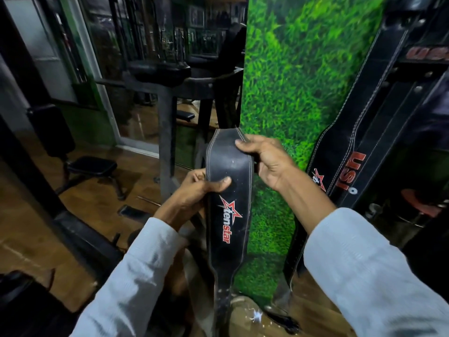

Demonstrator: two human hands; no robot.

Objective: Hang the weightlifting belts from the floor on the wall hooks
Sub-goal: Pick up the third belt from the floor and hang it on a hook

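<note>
Belt (227, 166) of black leather, held upright just left of the grass-print wall panel (291, 81), folded over at the top with white stitching along the edges. Printed on the face below the grip: a red and white star and the word "tenstar". Left hand (198, 188) wrapped round the belt's left edge, thumb pressed flat across the front, fingers curled behind. Right hand (264, 159) pinching the belt's upper right edge near the fold, fingertip on the front, the other fingers curled behind. Pale sleeves on both forearms. Lower end of the belt narrowing and hanging down toward the floor, just left of the panel's foot. Right of the panel, hanging against it: a second black belt (359, 132) with white stitching, a red star and red letters "USI", upper end running out of view. Further right of the panel, more dark leather, blurred. Left of the panel: a black bench (92, 166) on a brown wooden floor (31, 229), a dark machine frame (167, 132), and a mirror behind.
</note>
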